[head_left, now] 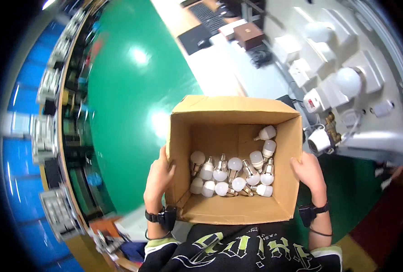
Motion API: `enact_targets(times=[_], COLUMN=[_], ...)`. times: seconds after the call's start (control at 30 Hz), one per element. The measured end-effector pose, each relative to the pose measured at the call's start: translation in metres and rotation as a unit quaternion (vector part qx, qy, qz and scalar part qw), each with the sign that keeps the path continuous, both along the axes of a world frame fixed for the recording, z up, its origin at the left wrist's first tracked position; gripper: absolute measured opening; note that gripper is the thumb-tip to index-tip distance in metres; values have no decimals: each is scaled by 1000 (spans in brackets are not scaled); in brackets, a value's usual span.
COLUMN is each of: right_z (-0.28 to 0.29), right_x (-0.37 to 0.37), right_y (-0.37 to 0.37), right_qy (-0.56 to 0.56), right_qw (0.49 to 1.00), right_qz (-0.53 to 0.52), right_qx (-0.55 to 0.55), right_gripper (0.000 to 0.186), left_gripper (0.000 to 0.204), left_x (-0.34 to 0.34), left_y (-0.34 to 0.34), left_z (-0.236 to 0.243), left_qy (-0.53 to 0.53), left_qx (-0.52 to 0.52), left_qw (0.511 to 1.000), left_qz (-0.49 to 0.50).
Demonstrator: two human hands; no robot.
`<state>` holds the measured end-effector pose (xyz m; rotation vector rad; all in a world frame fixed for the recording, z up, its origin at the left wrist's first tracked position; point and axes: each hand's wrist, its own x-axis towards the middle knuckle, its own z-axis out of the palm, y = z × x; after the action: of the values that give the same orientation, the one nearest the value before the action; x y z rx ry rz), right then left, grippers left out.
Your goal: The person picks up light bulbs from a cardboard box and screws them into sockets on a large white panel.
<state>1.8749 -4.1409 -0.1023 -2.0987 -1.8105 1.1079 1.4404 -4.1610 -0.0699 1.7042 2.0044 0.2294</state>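
An open cardboard box (237, 208) is held in front of my body, between both hands. My left hand (159, 176) grips its left wall, the thumb on the upper side and the other fingers hidden behind the cardboard. On the opposite wall, my right hand (309, 172) is closed around the edge, its fingers partly out of sight. Several white light bulbs (234, 164) with metal bases lie loose on the box bottom, mostly toward the near side. One bulb (267, 132) rests apart from the pile, close to the far right corner.
Beyond the box stands a white table (228, 61) with a keyboard (207, 18), a mouse (203, 43) and a brown box (248, 35). A shelf at right carries white lamps (347, 81). Green floor (133, 90) stretches left, toward a long bench with grey devices (45, 136).
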Motion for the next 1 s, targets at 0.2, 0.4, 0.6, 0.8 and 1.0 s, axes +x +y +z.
enact_targets(times=[0.2,0.4,0.6,0.8,1.0], right_z=[-13,-26,-32,-54,-98], right_x=[24,18,3,13,46], right_y=[1,-7,-29,-78,-111], right_qy=[67,87,90,96,60], right_qw=[993,972,924,849,720], right_qz=[88,199,334,490,627], right_qx=[35,89,163,171,291], right_gripper=[29,32,33,33,40], left_gripper=[58,47,46,50,52], left_x=[55,100,174,297,436], left_y=[-90,-210,-324,-448,-527], left_z=[13,14,-9,-72,-122], left_qy=[23,35,56,31,46], left_qx=[-58,74,91,92,107], left_qw=[983,951,895,811,735], left_qz=[170,297,433,577,668])
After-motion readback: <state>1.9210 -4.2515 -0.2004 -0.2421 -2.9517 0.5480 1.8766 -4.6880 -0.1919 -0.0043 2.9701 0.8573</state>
